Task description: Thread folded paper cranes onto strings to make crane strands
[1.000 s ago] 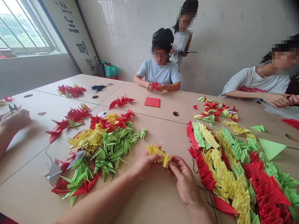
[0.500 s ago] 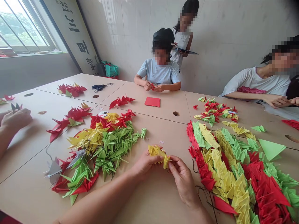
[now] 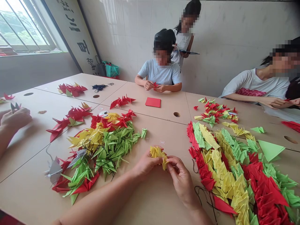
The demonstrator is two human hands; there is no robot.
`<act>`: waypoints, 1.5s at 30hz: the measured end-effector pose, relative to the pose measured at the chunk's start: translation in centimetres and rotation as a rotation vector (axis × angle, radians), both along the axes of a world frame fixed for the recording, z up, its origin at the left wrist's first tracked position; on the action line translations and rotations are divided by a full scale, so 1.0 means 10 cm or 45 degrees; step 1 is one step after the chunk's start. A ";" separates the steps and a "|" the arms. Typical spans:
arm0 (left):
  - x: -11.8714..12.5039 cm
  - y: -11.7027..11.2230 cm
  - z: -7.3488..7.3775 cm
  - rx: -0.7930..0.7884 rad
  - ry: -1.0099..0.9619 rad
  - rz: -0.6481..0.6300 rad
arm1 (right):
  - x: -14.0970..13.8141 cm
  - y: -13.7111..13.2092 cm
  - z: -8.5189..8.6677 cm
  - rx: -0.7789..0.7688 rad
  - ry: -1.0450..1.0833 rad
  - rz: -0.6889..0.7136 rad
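A strand of folded yellow paper pieces (image 3: 156,152) is held just above the table in front of me. My left hand (image 3: 147,162) is closed round its left part, thumb on top. At the strand's right end, my right hand (image 3: 180,175) pinches the last yellow piece between thumb and fingers. To the left lies a heap of green paper cranes (image 3: 112,147), with yellow cranes (image 3: 86,137) beside it. On my right are long rows of folded yellow paper (image 3: 222,168), red paper (image 3: 264,181) and green paper. A black cord (image 3: 199,189) trails near my right wrist.
Across the table (image 3: 140,200), a person in light blue (image 3: 159,72) folds red paper behind a red paper stack (image 3: 152,102). Another person's hand (image 3: 16,118) is at the left, and a person in white (image 3: 255,82) sits at the right. Dark blue thread (image 3: 99,87) lies farther back.
My right hand has shifted slightly left, bringing the end yellow piece closer against the strand. My left hand keeps its grip.
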State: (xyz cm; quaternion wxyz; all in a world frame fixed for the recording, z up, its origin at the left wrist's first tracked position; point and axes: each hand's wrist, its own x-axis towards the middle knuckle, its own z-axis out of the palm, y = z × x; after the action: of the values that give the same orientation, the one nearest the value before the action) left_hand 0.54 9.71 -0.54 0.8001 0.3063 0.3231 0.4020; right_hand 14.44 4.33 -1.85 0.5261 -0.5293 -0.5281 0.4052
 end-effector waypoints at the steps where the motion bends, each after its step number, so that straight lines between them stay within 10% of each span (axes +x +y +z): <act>1: 0.00 0.00 0.00 -0.002 0.014 0.020 | 0.00 0.00 0.00 0.015 -0.020 -0.005; 15: 0.04 -0.03 -0.01 0.159 0.075 0.145 | -0.06 -0.05 -0.09 -0.088 -0.287 -0.155; 30: 0.00 0.01 -0.01 -0.242 -0.092 0.035 | -0.05 -0.02 -0.02 -0.067 0.189 0.051; 45: -0.02 0.03 0.02 -0.262 -0.135 0.050 | 0.04 0.01 0.04 -0.493 0.975 -0.047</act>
State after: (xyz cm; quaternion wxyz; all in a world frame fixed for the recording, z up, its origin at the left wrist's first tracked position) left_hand 0.36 10.03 -0.36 0.8352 0.1945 0.3260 0.3979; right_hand 14.82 4.43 -1.43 0.5822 -0.4390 -0.1993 0.6546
